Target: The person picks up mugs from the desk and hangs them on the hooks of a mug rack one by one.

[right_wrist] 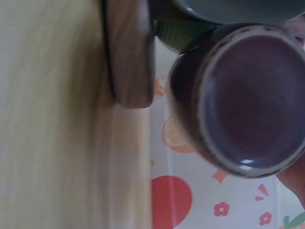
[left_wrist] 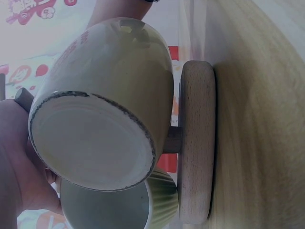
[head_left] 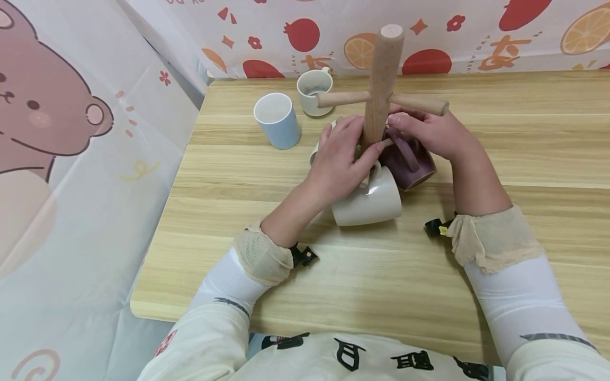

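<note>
A wooden mug tree (head_left: 381, 69) stands upright on the table. My left hand (head_left: 335, 156) is curled against its post, thumb across the front by a lower peg. Below that hand a white mug (head_left: 369, 203) hangs tilted by its handle, its base facing out in the left wrist view. My right hand (head_left: 431, 129) grips a purple mug (head_left: 410, 161) at its rim end, close against the post, with its handle uppermost and a peg at it. A ribbed green cup (left_wrist: 164, 198) is largely hidden behind the left hand in the head view.
A light blue cup (head_left: 278, 121) stands upright left of the mug tree. Behind it is a small cream mug (head_left: 314, 91). Two upper pegs stick out sideways over the hands, the right peg (head_left: 419, 103) above my right hand. A printed curtain (head_left: 305, 37) borders the table's back edge.
</note>
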`<act>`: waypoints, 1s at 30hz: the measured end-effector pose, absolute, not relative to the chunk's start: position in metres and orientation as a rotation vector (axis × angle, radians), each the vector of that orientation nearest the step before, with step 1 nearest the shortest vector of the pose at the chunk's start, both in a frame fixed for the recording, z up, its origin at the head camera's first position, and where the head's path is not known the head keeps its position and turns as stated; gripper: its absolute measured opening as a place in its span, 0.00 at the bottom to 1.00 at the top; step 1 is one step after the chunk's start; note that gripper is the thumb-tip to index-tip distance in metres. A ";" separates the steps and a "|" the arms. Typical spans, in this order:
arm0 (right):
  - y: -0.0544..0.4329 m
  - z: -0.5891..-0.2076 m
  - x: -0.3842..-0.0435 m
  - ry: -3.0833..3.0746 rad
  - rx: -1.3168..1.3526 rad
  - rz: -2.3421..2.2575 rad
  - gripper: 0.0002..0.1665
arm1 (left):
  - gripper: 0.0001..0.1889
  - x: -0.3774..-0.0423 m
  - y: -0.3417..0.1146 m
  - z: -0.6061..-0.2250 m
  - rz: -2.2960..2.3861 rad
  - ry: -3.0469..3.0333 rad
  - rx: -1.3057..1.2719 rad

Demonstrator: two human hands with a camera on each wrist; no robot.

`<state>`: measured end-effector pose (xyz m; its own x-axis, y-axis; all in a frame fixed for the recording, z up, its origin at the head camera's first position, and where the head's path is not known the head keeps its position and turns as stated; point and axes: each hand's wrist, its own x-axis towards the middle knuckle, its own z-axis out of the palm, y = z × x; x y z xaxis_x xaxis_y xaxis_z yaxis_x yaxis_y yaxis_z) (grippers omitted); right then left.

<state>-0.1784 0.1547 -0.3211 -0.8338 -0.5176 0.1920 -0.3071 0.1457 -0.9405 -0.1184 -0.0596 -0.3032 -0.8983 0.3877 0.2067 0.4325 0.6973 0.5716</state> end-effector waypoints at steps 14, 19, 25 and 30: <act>0.131 -0.298 -0.152 2.081 -1.194 -2.143 0.24 | 0.20 -0.118 -0.060 -0.304 -0.987 -2.811 -0.691; 0.121 -0.295 -0.147 2.186 -1.307 -2.062 0.22 | 0.23 -0.118 -0.061 -0.305 -0.994 -2.813 -0.688; 0.112 -0.296 -0.143 2.150 -1.347 -2.091 0.24 | 0.24 -0.118 -0.061 -0.306 -1.013 -2.818 -0.678; 0.110 -0.296 -0.141 2.148 -1.318 -2.142 0.22 | 0.24 -0.118 -0.061 -0.306 -1.012 -2.812 -0.667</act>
<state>-0.1414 0.1099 -0.2965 -0.6707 -0.4072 0.6199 -0.6211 -0.1484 -0.7695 -0.1184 -0.0611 -0.3063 -0.9022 0.3729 0.2169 0.4256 0.6873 0.5886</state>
